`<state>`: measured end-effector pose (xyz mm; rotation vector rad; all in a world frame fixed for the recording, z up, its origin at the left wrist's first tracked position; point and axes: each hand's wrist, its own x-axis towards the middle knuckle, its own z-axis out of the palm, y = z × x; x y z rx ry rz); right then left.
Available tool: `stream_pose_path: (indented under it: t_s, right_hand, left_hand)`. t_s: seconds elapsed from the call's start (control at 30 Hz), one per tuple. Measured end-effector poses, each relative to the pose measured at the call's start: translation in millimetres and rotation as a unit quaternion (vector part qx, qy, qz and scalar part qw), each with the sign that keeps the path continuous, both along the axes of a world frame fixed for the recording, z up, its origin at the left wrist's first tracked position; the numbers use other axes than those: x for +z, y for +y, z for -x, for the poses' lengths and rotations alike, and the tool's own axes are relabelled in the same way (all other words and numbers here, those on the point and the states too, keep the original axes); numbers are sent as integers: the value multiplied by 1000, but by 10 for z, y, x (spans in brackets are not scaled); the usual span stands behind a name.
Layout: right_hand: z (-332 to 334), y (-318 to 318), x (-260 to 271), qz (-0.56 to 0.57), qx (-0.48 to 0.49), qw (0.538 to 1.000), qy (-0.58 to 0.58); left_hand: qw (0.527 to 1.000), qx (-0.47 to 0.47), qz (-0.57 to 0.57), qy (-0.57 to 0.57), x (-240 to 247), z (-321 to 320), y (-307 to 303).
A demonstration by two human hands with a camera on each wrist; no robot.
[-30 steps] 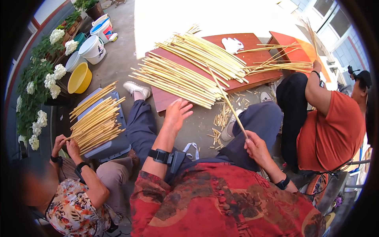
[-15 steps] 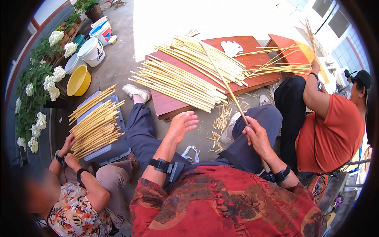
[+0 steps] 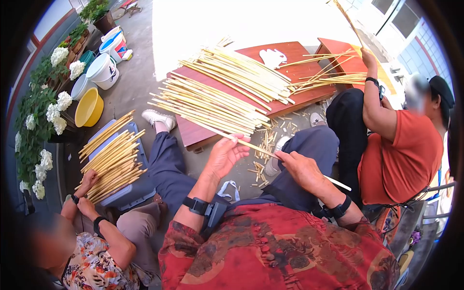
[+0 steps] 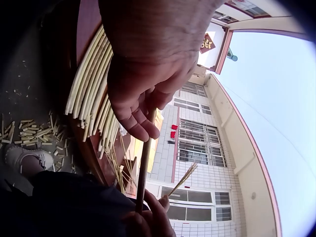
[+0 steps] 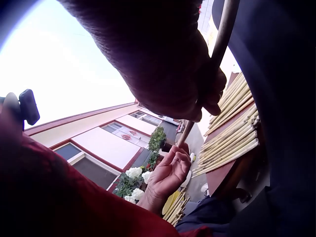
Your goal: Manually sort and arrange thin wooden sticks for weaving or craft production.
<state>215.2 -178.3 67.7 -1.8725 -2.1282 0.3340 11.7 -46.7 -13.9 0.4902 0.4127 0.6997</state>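
Note:
A long, thin, straw-coloured cane stalk slants across in front of me, its far part overlapping the stalks on the table in the head view. My right hand grips it, and the pale near end sticks out beyond that hand. With thumb and fingertips my left hand pinches the same stalk farther along; the other fingers are loosely bent. In the left wrist view the stalk runs between both hands. Two rows of similar stalks lie on the reddish-brown table ahead.
Short cut pieces litter the ground beside my shoe. At left, a person in a floral shirt sits by a grey bin topped with stalks. On the right, a person in orange raises thin stalks. A white glove lies on the table.
The stalk has swung from steep to slanting left, across to my left hand. That hand was free with fingers spread and now pinches it. The right-hand person's bundle has moved up and left.

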Motion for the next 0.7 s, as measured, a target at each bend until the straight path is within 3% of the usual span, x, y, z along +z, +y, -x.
stream_pose_path:
  t_s: [0.07,0.2,0.27,0.37,0.47,0.5,0.6,0.7]
  right_hand:
    - [-121,-41,91,-8,-6,1000,-23]
    - [-509,-168,156,-52,-69,994,-72]
    - [-584,-196,143,-49,-101,990,-87]
    - [-530,-117,97,-157,-193,968,-7]
    - [-404,29,99,-154,-189,969,-31]
    - [-397,64,142,-60,-177,978,-92]
    - [-486,150,150,-14,-136,977,-166]
    - [-435,272,245,-142,-169,971,-90]
  left_hand:
    - [994,86,39,45,-89,0,70]
    - [982,172,69,40,-137,75,248]
    - [983,164,61,50,-98,60,246]
    - [991,48,6,126,-63,40,135]
    - [988,-29,11,151,-147,13,10]
    - [988,-30,3,150,-137,20,-18]
    - [984,-30,-8,177,-99,87,-55]
    - [981,-2,-25,193,-79,185,-14]
